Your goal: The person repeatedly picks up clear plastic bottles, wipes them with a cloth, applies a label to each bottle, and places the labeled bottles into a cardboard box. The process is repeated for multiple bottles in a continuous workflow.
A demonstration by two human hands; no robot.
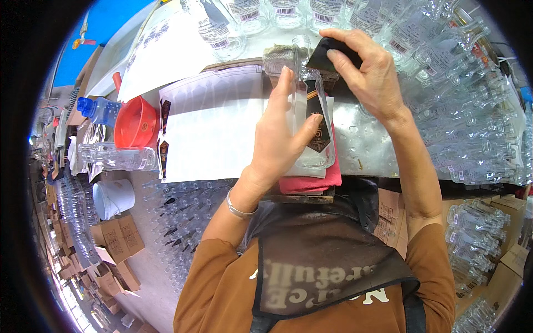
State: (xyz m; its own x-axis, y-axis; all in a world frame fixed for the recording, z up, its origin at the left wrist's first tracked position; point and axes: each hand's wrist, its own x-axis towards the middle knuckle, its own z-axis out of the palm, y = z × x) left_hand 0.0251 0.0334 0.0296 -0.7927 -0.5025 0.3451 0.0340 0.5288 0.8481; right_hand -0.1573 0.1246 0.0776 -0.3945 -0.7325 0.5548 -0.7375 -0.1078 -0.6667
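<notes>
A clear glass bottle [312, 160] lies on its back in front of me, its neck pointing away. It bears a dark label [316, 125] with gold and orange marks. My left hand [272, 130] grips the bottle's body from the left, thumb across the label's edge and fingers along the side. In my right hand [373, 72] is a flat black scraper [325, 54], pinched between thumb and fingers beside the bottle's shoulder. A folded pink cloth [311, 184] sits under the bottle's base. By the bottle's neck is a greenish-grey rolled cloth or pad [277, 55].
A white label sheet [214, 122] lies to the left. Past it are a red bowl [133, 125], a blue-capped bottle [102, 111] and a glass bottle on its side [114, 156]. Many glass bottles [466, 122] crowd the right; others stand along the far side. A white bucket [112, 198] is lower left.
</notes>
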